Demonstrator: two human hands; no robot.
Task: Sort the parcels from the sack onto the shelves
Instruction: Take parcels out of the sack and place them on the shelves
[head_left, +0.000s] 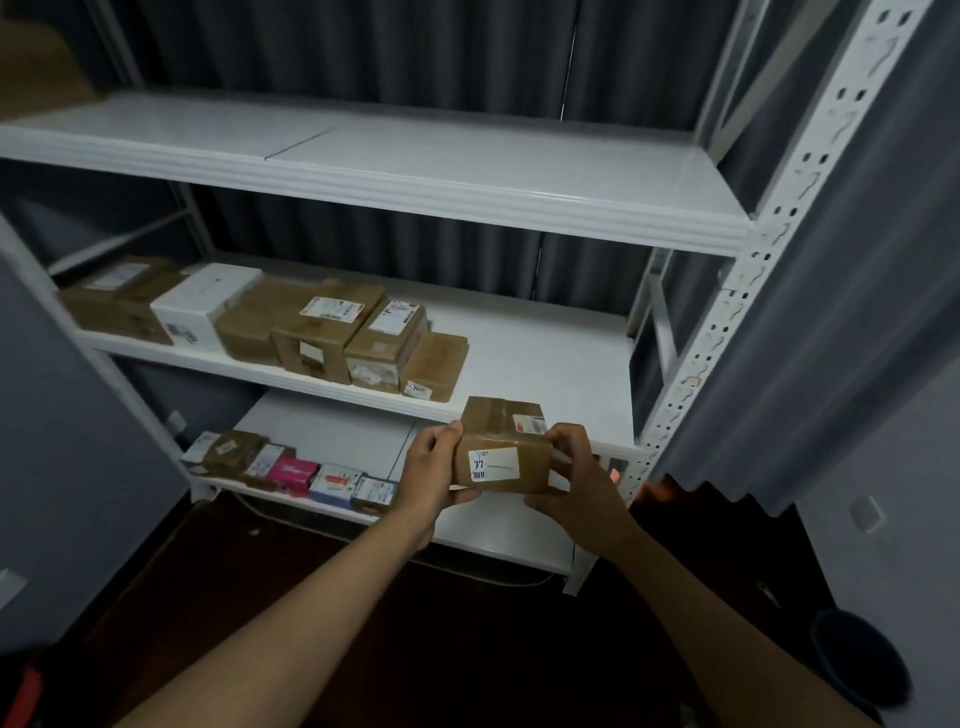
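Two bare forearms reach in from the bottom of the view, and between them the left hand (434, 470) and the right hand (574, 475) grip a small brown parcel (501, 457) by its two ends, thumbs on top and fingers curled underneath. It is held level, white label facing up, probably so the handwritten mark can be read before choosing a shelf. The parcel hangs in the air just in front of the middle shelf (545, 353), near its front edge at about five o'clock from that shelf's bare stretch.

To the ten o'clock of the held parcel, a row of brown boxes (322, 327) and one white box (202, 304) sits packed side by side along the left part of the middle shelf, leaving room on the right; that gap looks like the natural spot for this one. At eight o'clock, on the bottom shelf (332, 421), smaller packets (291, 470) line the front edge, one of them pink. The top shelf (467, 166) carries nothing in the part shown, apart from what may be a box at its far left corner, too blurred to name. The sack is not in view.
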